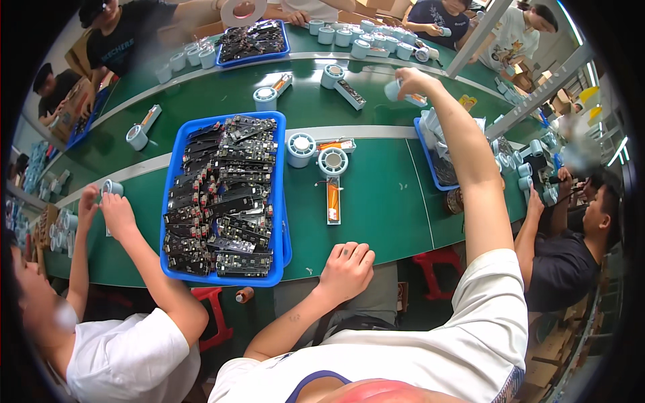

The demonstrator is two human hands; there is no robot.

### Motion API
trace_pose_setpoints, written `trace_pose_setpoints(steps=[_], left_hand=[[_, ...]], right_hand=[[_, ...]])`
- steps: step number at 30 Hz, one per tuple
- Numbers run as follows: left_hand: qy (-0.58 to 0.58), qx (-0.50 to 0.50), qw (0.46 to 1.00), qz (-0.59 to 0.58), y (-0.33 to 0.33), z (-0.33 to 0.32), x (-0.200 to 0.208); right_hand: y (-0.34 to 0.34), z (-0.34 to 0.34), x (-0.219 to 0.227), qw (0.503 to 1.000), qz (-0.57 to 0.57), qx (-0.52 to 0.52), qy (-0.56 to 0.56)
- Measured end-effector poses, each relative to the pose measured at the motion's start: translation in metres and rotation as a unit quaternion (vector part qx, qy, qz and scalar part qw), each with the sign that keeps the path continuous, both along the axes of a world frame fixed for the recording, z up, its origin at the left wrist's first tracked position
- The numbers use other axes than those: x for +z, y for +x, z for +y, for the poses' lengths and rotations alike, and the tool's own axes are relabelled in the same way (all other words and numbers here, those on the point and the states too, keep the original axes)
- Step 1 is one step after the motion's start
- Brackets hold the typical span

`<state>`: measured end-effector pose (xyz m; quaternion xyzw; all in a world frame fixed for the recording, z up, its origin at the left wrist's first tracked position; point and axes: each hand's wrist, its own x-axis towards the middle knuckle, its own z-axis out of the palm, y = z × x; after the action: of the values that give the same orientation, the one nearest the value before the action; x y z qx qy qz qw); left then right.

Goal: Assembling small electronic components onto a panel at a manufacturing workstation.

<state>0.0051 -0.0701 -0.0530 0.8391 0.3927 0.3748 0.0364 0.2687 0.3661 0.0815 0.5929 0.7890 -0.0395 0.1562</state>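
My right hand (pixel 418 82) reaches far over the green bench, its fingers closed around the round head of a light-blue handheld fan (pixel 392 90). The fan's handle partly shows beneath the hand. My left hand (pixel 346 270) rests at the near bench edge with fingers curled and nothing visible in them. In front of it lies an opened handheld fan (pixel 333 195), an orange battery in its handle. Just behind are another round fan head (pixel 301 149) and a handle with an orange part (pixel 337 144). To the left, a blue tray (pixel 282 201) holds many black circuit boards (pixel 225 195).
More fans (pixel 265 99) lie along the middle strip. A second blue tray (pixel 437 181) sits under my right forearm. Co-workers sit close on the left (pixel 134 342) and right (pixel 568 248); others stand across the bench. A metal post (pixel 480 37) rises at the far right.
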Motion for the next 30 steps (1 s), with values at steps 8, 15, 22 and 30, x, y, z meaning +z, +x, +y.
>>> trace_pose_setpoints(steps=[8, 15, 22, 30], left_hand=[[-0.015, 0.014, 1.0, 0.008, -0.003, -0.004, -0.002], [-0.018, 0.01, 1.0, -0.005, -0.004, -0.001, -0.003], [-0.017, 0.014, 1.0, 0.002, 0.001, -0.003, -0.001], [-0.039, 0.006, 0.999, -0.023, -0.002, -0.001, -0.002]], right_hand=[[-0.12, -0.066, 0.056, 0.974, -0.026, -0.125, -0.187], [-0.137, -0.087, -0.007, 0.836, -0.146, -0.157, -0.505], [-0.195, -0.026, 0.001, 0.943, 0.059, 0.295, 0.144], [-0.257, -0.031, -0.022, 0.947, 0.007, 0.306, 0.095]])
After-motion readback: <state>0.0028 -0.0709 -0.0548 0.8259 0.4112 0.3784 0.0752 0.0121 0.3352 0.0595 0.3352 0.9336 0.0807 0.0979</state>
